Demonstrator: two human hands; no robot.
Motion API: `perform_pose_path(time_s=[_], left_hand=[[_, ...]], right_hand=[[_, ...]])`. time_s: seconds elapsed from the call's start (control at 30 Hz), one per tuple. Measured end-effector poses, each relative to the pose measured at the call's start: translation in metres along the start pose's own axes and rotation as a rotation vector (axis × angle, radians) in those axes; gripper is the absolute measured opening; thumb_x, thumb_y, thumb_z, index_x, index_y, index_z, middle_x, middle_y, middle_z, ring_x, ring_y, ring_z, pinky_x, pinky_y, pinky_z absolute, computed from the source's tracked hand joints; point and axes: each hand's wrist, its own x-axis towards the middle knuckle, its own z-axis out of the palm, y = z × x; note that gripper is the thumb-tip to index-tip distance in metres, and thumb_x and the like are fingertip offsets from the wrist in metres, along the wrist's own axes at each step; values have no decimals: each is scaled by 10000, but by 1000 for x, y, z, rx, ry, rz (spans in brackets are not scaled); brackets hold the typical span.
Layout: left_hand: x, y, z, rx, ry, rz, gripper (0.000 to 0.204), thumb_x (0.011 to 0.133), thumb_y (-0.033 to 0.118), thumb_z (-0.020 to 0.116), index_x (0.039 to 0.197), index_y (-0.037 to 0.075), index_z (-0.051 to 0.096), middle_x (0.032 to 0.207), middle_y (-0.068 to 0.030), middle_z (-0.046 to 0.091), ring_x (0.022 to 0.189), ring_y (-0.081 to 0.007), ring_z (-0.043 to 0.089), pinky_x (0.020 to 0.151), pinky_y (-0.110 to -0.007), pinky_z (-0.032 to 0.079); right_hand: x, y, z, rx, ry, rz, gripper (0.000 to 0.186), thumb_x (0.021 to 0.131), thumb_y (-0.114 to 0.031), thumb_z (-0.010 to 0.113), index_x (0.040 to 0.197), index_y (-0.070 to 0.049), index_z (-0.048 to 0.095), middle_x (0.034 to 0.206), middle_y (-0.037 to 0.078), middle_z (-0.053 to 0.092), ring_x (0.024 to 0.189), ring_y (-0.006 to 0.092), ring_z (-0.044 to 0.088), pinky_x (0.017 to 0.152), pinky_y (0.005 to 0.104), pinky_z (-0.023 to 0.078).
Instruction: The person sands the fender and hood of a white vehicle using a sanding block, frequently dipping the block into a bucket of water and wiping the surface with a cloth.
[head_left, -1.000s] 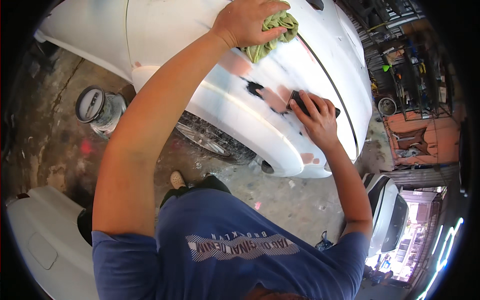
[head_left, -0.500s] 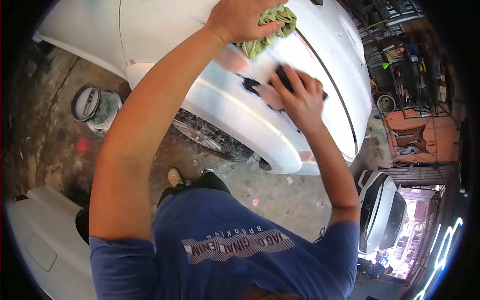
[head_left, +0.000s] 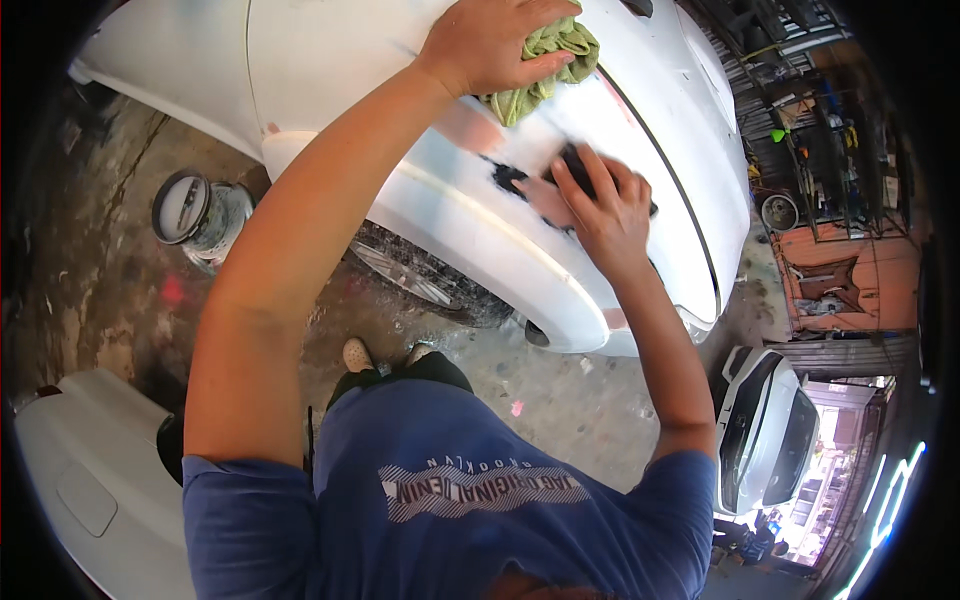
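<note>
My left hand [head_left: 480,45] grips a crumpled green cloth [head_left: 538,92] against the white car body [head_left: 330,60]. Lower and to the right, my right hand [head_left: 618,215] is wrapped over a dark hand-held block [head_left: 577,165], pressed on the same panel. Its underside is hidden. Beside the block, the panel shows a pinkish patch [head_left: 552,203] and black spots [head_left: 510,178] with ragged edges. Another pinkish patch [head_left: 472,130] lies below the cloth. A long dark seam [head_left: 668,165] runs past my right hand.
Under the panel's edge sits a wheel [head_left: 425,280]. A bucket-like container [head_left: 205,215] stands on the stained floor [head_left: 110,320] to the left. Part of a pale car body [head_left: 110,460] is at lower left. Another white car [head_left: 765,430] and cluttered shelves [head_left: 820,140] are on the right.
The whole view has shifted slightly, and more of a second shoe shows. Both hands keep their holds on the cloth and the block, at nearly the same places on the panel.
</note>
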Motion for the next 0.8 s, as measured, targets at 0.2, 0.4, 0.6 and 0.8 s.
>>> perform_pose_path(time_s=[0.2, 0.4, 0.6, 0.8], left_hand=[[0, 5, 7, 24, 33, 30, 572, 890, 379, 754, 1362, 76, 646, 1325, -206, 645, 1248, -401, 607, 1096, -490, 481], [-2, -1, 3, 28, 68, 24, 558, 893, 379, 752, 1357, 85, 649, 1334, -210, 646, 1251, -405, 606, 1095, -497, 478], [-3, 2, 12, 7, 104, 41, 556, 884, 376, 763, 1344, 85, 651, 1327, -208, 651, 1245, -405, 609, 1089, -495, 480], [-13, 0, 12, 39, 123, -7, 646, 860, 387, 792, 1400, 88, 605, 1402, -209, 608, 1296, -427, 568, 1123, -520, 448]], right_hand=[[-45, 14, -3, -5, -43, -18, 472, 866, -176, 716, 1331, -255, 737, 1498, 44, 610, 1243, 258, 580, 984, 473, 445], [-21, -12, 8, 5, 26, 85, 442, 901, -173, 705, 1332, -268, 731, 1489, 44, 610, 1252, 264, 575, 989, 478, 448], [-16, 2, -2, 54, -51, 6, 455, 885, -186, 699, 1335, -254, 722, 1489, 51, 603, 1248, 260, 592, 992, 477, 455], [-31, 5, -5, 32, -121, -29, 447, 927, -182, 636, 1366, -236, 696, 1525, 53, 580, 1282, 254, 579, 1039, 481, 438]])
